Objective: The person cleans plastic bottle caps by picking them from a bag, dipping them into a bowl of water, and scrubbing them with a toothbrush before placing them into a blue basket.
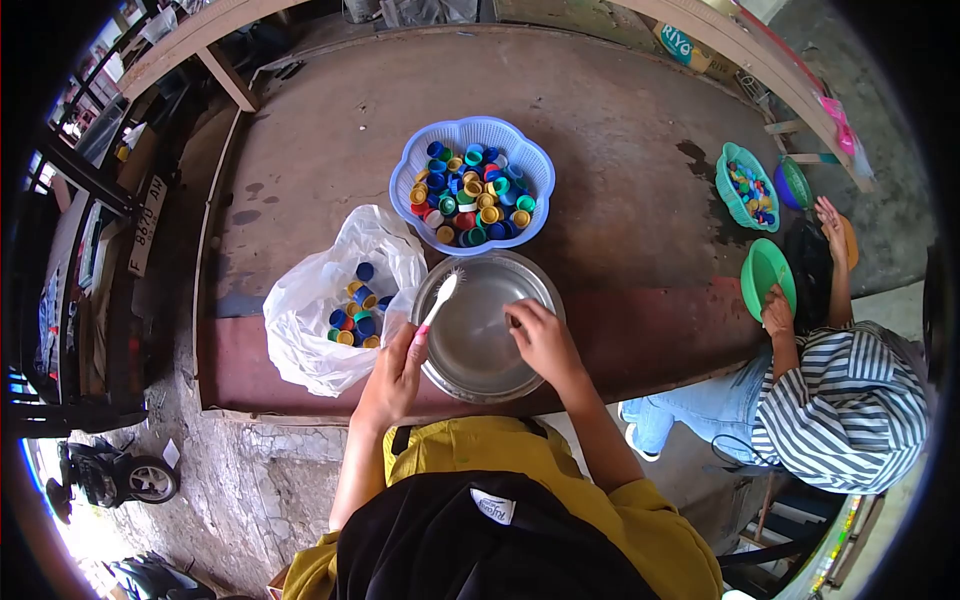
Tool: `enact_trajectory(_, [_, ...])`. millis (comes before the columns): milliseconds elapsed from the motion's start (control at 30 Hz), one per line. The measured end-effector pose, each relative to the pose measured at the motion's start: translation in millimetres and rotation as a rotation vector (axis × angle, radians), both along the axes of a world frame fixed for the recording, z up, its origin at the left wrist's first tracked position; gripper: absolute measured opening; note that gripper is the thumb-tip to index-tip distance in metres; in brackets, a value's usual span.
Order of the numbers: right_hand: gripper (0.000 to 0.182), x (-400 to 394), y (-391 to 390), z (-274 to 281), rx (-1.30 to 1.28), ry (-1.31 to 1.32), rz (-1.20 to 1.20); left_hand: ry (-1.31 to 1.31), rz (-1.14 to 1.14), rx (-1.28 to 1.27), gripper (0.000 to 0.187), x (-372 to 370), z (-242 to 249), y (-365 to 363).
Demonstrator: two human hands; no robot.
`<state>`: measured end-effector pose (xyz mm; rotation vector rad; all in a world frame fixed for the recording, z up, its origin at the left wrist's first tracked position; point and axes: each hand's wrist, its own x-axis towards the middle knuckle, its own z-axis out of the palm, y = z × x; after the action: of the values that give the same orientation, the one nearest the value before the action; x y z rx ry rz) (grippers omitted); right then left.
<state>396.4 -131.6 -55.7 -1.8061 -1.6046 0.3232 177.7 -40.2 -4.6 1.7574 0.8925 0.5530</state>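
Observation:
My left hand (398,375) grips a toothbrush (440,300) by its pink handle, with the white bristle head pointing up over the left rim of a metal basin (540,375). Over the basin's right side, my right hand (543,340) pinches a small dark bottle cap (514,321), mostly covered by the fingers. Water seems to lie in the basin. Left of it sits a white plastic bag (300,330) with blue, yellow and green caps (365,325) inside. Just beyond the basin, a blue plastic basket (405,185) holds many coloured caps (470,190).
At the right, another person (840,400) in a striped top has one hand on a green bowl (770,262). Near that person stand a teal basket (735,160) of caps and a purple-and-green bowl (793,185). A wooden rail (230,80) runs beyond the brown table (320,130).

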Motion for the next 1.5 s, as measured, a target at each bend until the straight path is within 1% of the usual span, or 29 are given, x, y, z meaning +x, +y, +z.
enact_trajectory(100, [0.038, 5, 2, 4, 0.057, 0.259, -0.051, 0.082, -0.065, -0.046, 0.027, 1, -4, -2])
enact_trajectory(133, [0.040, 3, 0, 13, -0.058, 0.469, -0.052, 0.128, -0.104, -0.048, 0.027, 3, 1, -4])
enact_trajectory(233, [0.038, -5, 1, 6, 0.025, 1.236, -0.022, 0.049, -0.141, -0.197, 0.027, 8, -3, -12])
enact_trajectory(267, [0.034, -9, -2, 8, 0.017, 1.426, -0.060, -0.063, -0.155, -0.245, 0.026, 8, -18, -15])
enact_trajectory(367, [0.036, -12, -7, 4, 0.114, 1.645, 0.057, 0.002, -0.253, -0.207, 0.024, 15, -3, -20])
enact_trajectory(400, [0.035, -13, -9, 3, 0.119, 1.602, 0.062, 0.037, -0.280, -0.120, 0.022, 15, -9, -21])
enact_trajectory(500, [0.032, -19, -14, -2, 0.101, 1.507, 0.049, 0.132, -0.268, 0.061, 0.020, 12, -18, -14])
enact_trajectory(533, [0.032, -19, -14, -7, 0.082, 1.496, 0.024, 0.148, -0.242, 0.052, 0.020, 11, -19, -12])
enact_trajectory(633, [0.031, -27, -17, -13, 0.078, 1.456, -0.054, 0.101, -0.274, 0.015, 0.020, 10, -12, -15])
enact_trajectory(700, [0.031, -31, -19, -11, 0.041, 1.384, -0.079, 0.120, -0.273, 0.033, 0.020, 10, -28, -16])
enact_trajectory(767, [0.030, -34, -19, -15, 0.060, 1.447, -0.129, 0.098, -0.246, 0.086, 0.017, 11, -35, -18])
enact_trajectory(800, [0.030, -34, -20, -17, 0.069, 1.462, -0.158, 0.043, -0.230, 0.065, 0.017, 12, -35, -22])
enact_trajectory(833, [0.030, -33, -21, -19, 0.077, 1.474, -0.184, 0.018, -0.255, 0.071, 0.019, 12, -38, -25])
enact_trajectory(867, [0.028, -34, -24, -18, 0.083, 1.542, -0.190, -0.005, -0.282, 0.080, 0.021, 10, -44, -28])
enact_trajectory(900, [0.028, -32, -26, -17, 0.048, 1.537, -0.159, -0.027, -0.308, 0.088, 0.023, 11, -44, -28])
enact_trajectory(933, [0.028, -31, -29, -17, 0.010, 1.533, -0.128, 0.199, -0.255, 0.007, 0.023, 9, -39, -24])
enact_trajectory(967, [0.029, -30, -31, -17, -0.026, 1.530, -0.099, 0.226, -0.253, 0.015, 0.024, 6, -41, -20])
enact_trajectory(1033, [0.028, -29, -31, -20, -0.057, 1.650, -0.136, 0.273, -0.244, 0.036, 0.026, 6, -37, -13])
enact_trajectory(1067, [0.028, -30, -30, -25, -0.057, 1.707, -0.153, 0.209, -0.303, 0.034, 0.026, 6, -33, -20])
enact_trajectory(1100, [0.028, -32, -30, -26, -0.063, 1.765, -0.171, 0.203, -0.300, 0.041, 0.026, 5, -38, -24])
enact_trajectory(1167, [0.028, -33, -28, -23, -0.083, 1.682, -0.195, 0.184, -0.281, 0.067, 0.025, 8, -51, -25])
enact_trajectory(1200, [0.029, -35, -27, -22, -0.086, 1.647, -0.209, 0.221, -0.246, 0.070, 0.024, 10, -45, -22])
enact_trajectory(1300, [0.027, -32, -31, -31, -0.094, 1.795, -0.173, 0.045, -0.324, 0.067, 0.024, 11, -44, -29])
enact_trajectory(1433, [0.026, -32, -35, -36, -0.067, 1.702, -0.127, 0.168, -0.260, -0.020, 0.027, 12, -38, -16])
enact_trajectory(1500, [0.026, -33, -32, -31, -0.021, 1.680, -0.143, 0.152, -0.311, -0.104, 0.030, 12, -34, -18])
